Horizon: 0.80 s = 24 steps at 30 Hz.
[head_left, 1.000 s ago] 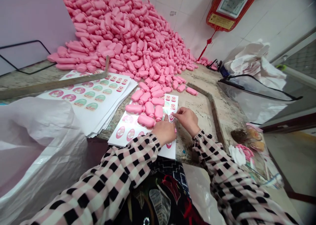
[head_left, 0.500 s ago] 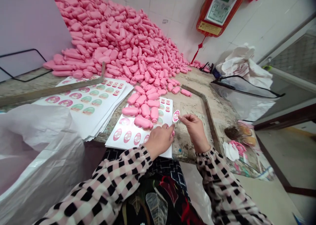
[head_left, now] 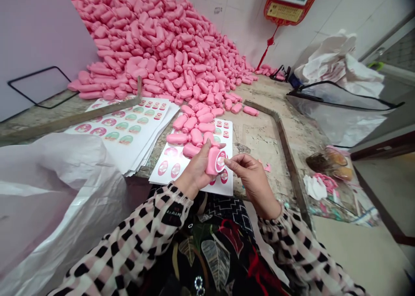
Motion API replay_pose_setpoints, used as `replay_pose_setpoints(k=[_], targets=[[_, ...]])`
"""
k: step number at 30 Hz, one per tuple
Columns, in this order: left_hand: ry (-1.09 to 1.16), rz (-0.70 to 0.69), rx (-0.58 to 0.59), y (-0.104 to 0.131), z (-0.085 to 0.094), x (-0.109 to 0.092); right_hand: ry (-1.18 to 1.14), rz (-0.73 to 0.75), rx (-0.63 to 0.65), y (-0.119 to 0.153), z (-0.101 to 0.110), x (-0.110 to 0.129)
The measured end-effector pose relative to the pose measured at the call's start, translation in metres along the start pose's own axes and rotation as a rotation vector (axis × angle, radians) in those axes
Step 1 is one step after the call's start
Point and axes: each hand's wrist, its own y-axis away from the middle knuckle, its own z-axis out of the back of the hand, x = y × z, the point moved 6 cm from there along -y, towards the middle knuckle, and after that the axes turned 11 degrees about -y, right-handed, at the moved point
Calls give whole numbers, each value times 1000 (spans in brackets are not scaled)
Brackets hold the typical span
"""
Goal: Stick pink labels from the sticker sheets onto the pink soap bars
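My left hand [head_left: 196, 171] is closed around a small pink plastic bottle [head_left: 212, 161], its broad side turned toward my right. Between the thumb and forefinger of my right hand [head_left: 251, 172] is the edge of an oval pink-and-white sticker [head_left: 221, 161], which lies against the bottle's face; whether it is stuck down fully I cannot tell. Under my hands lies a white sticker sheet [head_left: 158, 179] with printed ovals and other labels. Several loose pink bottles [head_left: 177, 138] rest on the sheet's upper part.
A large heap of pink bottles [head_left: 155, 45] slopes up against the wall. More sticker sheets [head_left: 126, 155] are stacked at left under a metal strip [head_left: 106, 111]. Another metal strip [head_left: 285, 153] runs along the right. White plastic bags [head_left: 94, 192] hang at left; a clear bag [head_left: 343, 114] stands right.
My left hand has lifted a bottle and turned it upward. My right hand has brought the sticker from beside the sheet onto the bottle's face. The view has shifted slightly.
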Motion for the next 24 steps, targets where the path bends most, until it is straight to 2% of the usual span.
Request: replay_pose_setpoints(k=[5, 24], targets=[[4, -1, 5, -1, 2, 5, 11, 1, 56, 0, -8, 0], [-69, -24, -7, -1, 1, 3, 26, 2, 87, -3, -8, -7]])
